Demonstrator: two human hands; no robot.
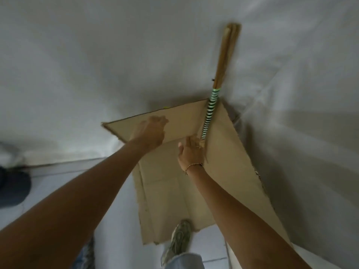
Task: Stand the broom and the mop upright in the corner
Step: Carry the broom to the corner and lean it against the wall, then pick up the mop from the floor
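Note:
The broom stands in the corner with its straw bristles (229, 55) up and its green, black and white striped handle (210, 111) running down. My right hand (191, 154), with a ring and a bracelet, is at the handle's lower end, fingers against it, apparently gripping it. My left hand (153, 131) is blurred and lies against the upper part of a cardboard sheet (229, 152), holding nothing I can see. No mop is in view.
The flattened cardboard leans into the corner between two white walls (97, 65) and spreads onto the pale tiled floor (116, 210). My shoe (179, 237) stands on its lower edge. A dark rounded object (11, 187) sits at the far left.

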